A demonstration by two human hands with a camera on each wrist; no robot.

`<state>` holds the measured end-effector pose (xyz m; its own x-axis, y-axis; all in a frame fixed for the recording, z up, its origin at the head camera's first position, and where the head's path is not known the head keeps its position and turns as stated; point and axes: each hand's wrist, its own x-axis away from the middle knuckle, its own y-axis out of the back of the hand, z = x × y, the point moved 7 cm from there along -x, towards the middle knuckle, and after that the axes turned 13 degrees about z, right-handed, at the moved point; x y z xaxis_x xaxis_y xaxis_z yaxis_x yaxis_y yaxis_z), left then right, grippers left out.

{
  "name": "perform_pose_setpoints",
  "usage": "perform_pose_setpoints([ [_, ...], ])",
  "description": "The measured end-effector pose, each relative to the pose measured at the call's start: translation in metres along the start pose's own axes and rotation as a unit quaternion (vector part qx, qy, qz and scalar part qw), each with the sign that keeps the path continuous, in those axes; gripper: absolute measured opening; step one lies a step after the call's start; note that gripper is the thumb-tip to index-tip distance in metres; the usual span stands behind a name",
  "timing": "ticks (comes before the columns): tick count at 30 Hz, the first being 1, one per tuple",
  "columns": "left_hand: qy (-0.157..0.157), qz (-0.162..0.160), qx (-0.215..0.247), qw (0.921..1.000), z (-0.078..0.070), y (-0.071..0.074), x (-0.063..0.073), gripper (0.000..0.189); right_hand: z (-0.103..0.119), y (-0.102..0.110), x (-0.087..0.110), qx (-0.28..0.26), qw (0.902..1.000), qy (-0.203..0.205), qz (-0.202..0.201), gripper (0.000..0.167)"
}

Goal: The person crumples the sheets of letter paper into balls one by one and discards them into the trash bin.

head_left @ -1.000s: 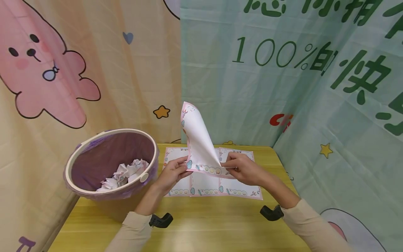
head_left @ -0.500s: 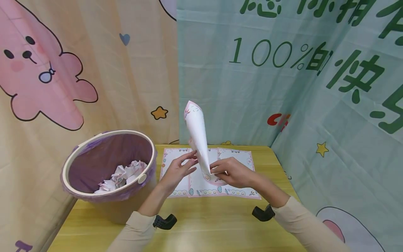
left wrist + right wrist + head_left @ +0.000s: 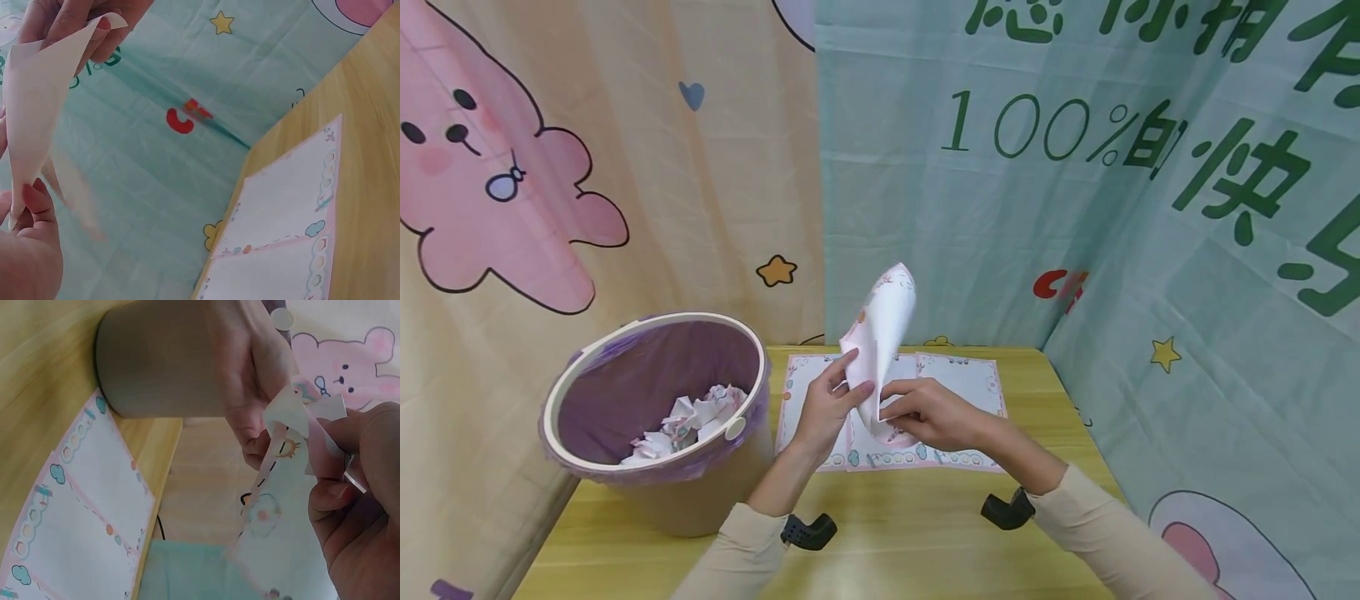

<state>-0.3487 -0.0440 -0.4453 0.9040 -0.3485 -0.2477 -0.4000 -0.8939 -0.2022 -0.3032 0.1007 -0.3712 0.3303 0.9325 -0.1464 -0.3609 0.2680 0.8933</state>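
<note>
Between my hands, above the table, is a white sheet of paper (image 3: pixel 891 321) with a pink printed border, rolled into a loose cone with its tall end pointing up. My left hand (image 3: pixel 824 412) pinches its left side between thumb and fingers. Low on the other side, my right hand (image 3: pixel 936 414) grips a folded edge of the sheet. In the right wrist view, the paper (image 3: pixel 281 525) has its corner bent over at the right hand's fingertips. Below, matching sheets (image 3: pixel 958 379) lie side by side on the table, partly covered by the hands.
A beige bin (image 3: pixel 715 500) lined with a purple bag stands on the table's left side. Inside it lie crumpled papers (image 3: pixel 688 421). Printed curtains (image 3: pixel 925 217) hang behind and beside the wooden table (image 3: pixel 910 542).
The sheet has gone from a half-open curl to a tighter roll and its top now leans right. My left hand loosened, then took hold higher up; my right hand moved left.
</note>
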Motion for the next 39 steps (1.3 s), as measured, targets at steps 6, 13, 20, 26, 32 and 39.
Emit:
perform_pose_setpoints([
  [6,-0.013,-0.005,0.005,0.9999,0.004,0.005,0.003,0.058,-0.004,-0.001,0.005,-0.010,0.9993,-0.017,-0.032,0.017],
  [13,-0.034,-0.048,-0.014,0.9982,0.002,0.015,0.007,0.047,-0.012,0.012,0.020,-0.025,0.9895,-0.040,-0.136,0.015],
  [20,-0.031,-0.040,-0.092,0.9944,-0.005,0.014,0.010,0.035,-0.014,0.019,0.027,0.011,0.9778,-0.051,-0.203,0.016],
  [26,-0.079,0.010,-0.189,0.9786,-0.019,0.004,0.010,0.023,-0.024,0.018,0.029,-0.017,0.9741,-0.067,-0.215,0.013],
  [32,-0.126,0.054,-0.242,0.9606,-0.028,-0.012,0.008,0.020,-0.025,0.013,0.025,-0.040,0.9668,-0.060,-0.245,0.014],
  [39,-0.114,0.113,-0.256,0.9534,-0.028,-0.027,0.011,0.035,-0.021,0.009,0.008,0.042,0.9647,-0.131,-0.225,0.018],
])
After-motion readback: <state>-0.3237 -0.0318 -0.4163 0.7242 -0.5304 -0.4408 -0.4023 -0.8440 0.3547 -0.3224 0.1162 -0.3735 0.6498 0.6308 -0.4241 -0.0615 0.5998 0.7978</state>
